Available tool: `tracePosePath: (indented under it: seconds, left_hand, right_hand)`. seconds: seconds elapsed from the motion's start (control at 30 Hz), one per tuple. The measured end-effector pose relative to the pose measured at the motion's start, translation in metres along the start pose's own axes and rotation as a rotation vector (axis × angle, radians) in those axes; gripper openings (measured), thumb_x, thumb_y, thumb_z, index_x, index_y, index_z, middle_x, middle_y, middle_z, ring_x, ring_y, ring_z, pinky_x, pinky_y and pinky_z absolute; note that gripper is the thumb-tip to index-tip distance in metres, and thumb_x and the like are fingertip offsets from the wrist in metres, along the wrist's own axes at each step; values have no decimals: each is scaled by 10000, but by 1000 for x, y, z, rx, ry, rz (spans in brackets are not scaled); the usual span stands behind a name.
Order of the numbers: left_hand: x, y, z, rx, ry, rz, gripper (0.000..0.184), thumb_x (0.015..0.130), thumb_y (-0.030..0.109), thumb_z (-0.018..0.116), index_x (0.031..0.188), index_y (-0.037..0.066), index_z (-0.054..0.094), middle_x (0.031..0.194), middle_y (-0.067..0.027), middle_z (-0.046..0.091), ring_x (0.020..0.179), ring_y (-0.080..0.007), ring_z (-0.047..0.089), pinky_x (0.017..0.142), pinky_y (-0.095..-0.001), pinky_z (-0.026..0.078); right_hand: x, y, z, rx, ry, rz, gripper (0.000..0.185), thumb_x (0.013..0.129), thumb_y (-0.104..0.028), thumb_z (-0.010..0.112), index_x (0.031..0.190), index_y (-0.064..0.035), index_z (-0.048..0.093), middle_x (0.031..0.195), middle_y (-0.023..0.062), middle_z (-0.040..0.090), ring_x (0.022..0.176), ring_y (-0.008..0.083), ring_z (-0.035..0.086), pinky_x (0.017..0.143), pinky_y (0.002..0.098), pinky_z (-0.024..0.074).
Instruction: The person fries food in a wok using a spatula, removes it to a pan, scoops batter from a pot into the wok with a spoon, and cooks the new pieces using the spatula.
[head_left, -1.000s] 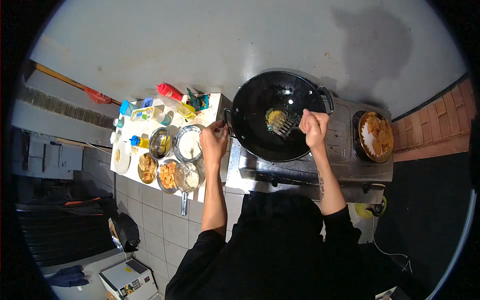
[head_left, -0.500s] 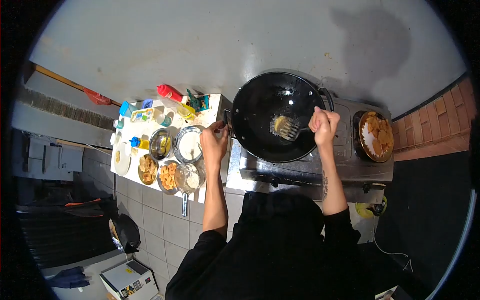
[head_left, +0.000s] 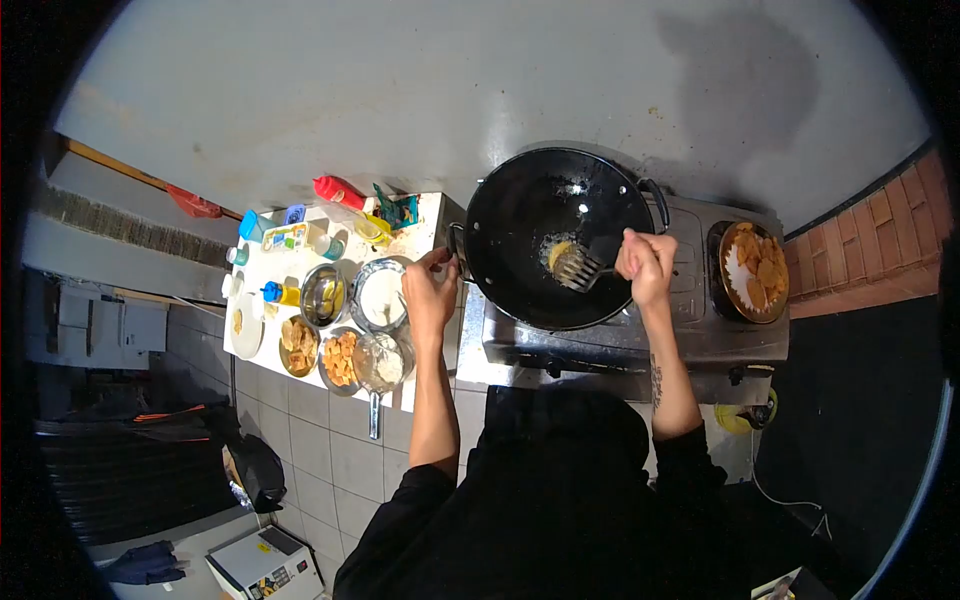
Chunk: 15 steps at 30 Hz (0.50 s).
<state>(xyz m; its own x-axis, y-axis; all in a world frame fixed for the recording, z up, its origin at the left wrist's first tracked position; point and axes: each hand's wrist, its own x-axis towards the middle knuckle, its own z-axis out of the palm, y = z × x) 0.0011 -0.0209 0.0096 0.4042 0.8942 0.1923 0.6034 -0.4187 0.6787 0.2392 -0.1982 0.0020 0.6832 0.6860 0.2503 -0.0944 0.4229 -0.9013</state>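
Note:
A black two-handled wok [head_left: 520,290] sits on the stove, with bubbling oil in its bottom. One yellowish piece of food [head_left: 562,250] lies in the bubbles. My right hand [head_left: 648,265] is closed round the handle of a slotted spatula [head_left: 580,268], whose metal head is down in the wok against the food or just beside it. At the wok's left side, my left hand [head_left: 430,295] has its fingers closed at the loop handle; the grip is partly hidden. Near that hand stands a bowl of white batter [head_left: 381,297].
On the white table [head_left: 425,215] are a metal bowl [head_left: 323,294], a bowl of orange-brown pieces [head_left: 340,360], a handled strainer with white powder [head_left: 380,362] and several bottles. Fried pieces fill a paper-lined plate [head_left: 754,272] on the right burner.
The spatula head has shifted slightly toward me, leaving more of the yellowish piece showing. Both hands keep their places, and the whole view has drifted a little.

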Motion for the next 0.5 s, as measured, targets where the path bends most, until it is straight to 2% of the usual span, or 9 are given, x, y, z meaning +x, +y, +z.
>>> tracePosePath:
  seconds: [0.07,0.17,0.23,0.3,0.43,0.5]
  left_hand:
    - [1,-5,3,-5,-11,14,270,815,163,688,982,-48,691,885,-185,704,825,-278,680,766,-363,505]
    - [1,-3,2,8,4,5,257,819,151,683,983,-48,691,891,-186,704,821,-275,679,765,-361,506]
    - [1,-1,1,-10,6,11,266,804,138,687,991,-50,688,890,-193,701,805,-284,674,753,-365,510]
    - [0,-1,-1,-30,5,14,277,789,125,692,1000,-53,685,889,-200,697,790,-293,670,740,-369,515]
    - [0,-2,2,-12,3,13,252,817,134,687,993,-47,691,898,-188,705,814,-273,678,755,-362,508]
    - [3,-4,4,-13,4,15,254,815,134,689,993,-48,690,895,-188,706,815,-273,678,754,-360,507]
  right_hand:
    - [5,5,-4,-14,103,-28,479,920,-85,498,479,-64,312,448,-13,335,383,66,270,389,270,188]
    - [2,24,2,60,35,-61,477,920,-83,496,481,-64,310,446,-9,343,381,62,276,389,269,190]
    - [0,9,3,40,-29,-17,478,921,-84,495,481,-69,307,446,-8,349,381,61,279,388,268,192]
    - [1,-5,-1,18,39,106,474,918,-78,495,481,-70,314,448,-9,350,382,61,281,388,266,194]
    - [3,11,4,27,128,-16,457,915,-74,498,487,-68,335,455,-11,349,392,60,297,391,262,197]
    - [-4,19,3,50,2,-8,457,923,-87,493,494,-64,338,462,-8,356,394,62,294,393,263,197]
